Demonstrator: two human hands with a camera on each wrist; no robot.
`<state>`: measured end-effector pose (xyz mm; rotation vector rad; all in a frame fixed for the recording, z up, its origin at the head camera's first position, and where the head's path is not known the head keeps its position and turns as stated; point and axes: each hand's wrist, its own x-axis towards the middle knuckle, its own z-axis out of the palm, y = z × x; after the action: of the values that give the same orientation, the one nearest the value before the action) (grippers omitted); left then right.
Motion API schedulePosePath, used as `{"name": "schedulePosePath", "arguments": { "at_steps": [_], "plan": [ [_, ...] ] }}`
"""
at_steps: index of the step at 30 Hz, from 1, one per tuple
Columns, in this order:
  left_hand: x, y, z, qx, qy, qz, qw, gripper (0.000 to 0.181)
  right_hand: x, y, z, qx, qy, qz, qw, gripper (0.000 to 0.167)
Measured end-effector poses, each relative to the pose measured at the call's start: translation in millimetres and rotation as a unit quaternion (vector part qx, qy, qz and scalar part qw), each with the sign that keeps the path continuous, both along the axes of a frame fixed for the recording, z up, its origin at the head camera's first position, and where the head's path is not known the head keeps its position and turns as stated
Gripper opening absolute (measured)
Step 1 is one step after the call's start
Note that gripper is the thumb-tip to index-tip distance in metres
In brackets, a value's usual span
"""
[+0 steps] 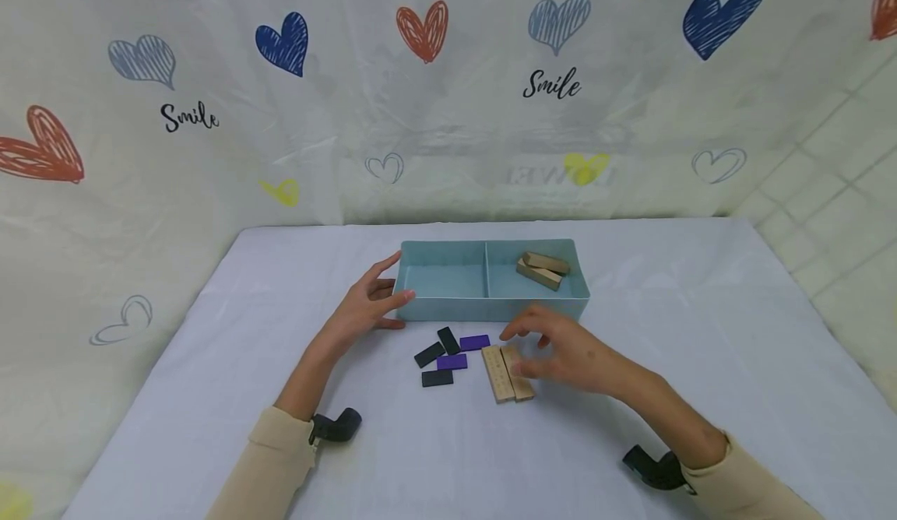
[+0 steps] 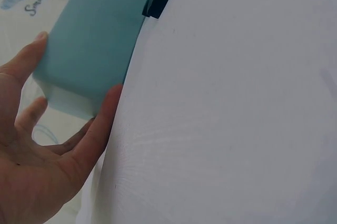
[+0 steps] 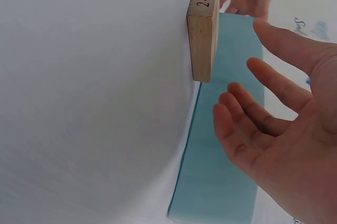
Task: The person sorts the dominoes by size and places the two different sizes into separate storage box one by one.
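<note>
Light blue box [image 1: 448,309] sits toward the back of the tabletop [image 1: 420,458], split in two by a divider [image 1: 487,271]. Right compartment [image 1: 503,271] holds two stacked blocks [image 1: 538,274], wooden, one lying partly across the other. Left hand [image 1: 360,306] grips the box's left end, thumb over the near corner of the rim, other fingers spread round the end wall.

Loose wooden blocks [image 1: 497,376], a pair, lie side by side just in front of the box; right wrist view shows 24 and 6 on their ends. Right hand [image 1: 575,353] hovers over them, fingers loosely bent and parted, holding nothing; the head view overlaps thumb and block, but the right wrist view shows a gap. Left of the pair: three black tiles [image 1: 437,378] and two purple tiles [image 1: 452,362], scattered close together.

White cloth [image 1: 168,434] covers the tabletop. Behind hangs a pale backdrop [image 1: 462,115] with red, blue and yellow hearts and "Smile" twice; faint reversed lettering low on it is probably show-through, hard to read. Grid lines at right. Beige sleeves [image 1: 269,458], black device [image 1: 338,425] at each wrist.
</note>
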<state>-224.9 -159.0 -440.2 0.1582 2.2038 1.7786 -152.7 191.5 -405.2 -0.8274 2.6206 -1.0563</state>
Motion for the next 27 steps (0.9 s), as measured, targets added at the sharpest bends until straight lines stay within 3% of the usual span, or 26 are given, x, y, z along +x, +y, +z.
{"name": "schedulePosePath", "arguments": {
  "at_steps": [14, 27],
  "plan": [
    [-0.5, -1.7, -0.9, 0.003, 0.001, -0.001, 1.0, 0.085, 0.4, -3.1, -8.6, 0.052, -0.032, 0.008, 0.9981, 0.045],
    [-2.5, -0.8, -2.4, 0.007, -0.002, 0.0, 1.0, 0.085, 1.5, -4.1, -13.0, 0.083, -0.012, 0.017, 0.9964, 0.051]
  ]
}}
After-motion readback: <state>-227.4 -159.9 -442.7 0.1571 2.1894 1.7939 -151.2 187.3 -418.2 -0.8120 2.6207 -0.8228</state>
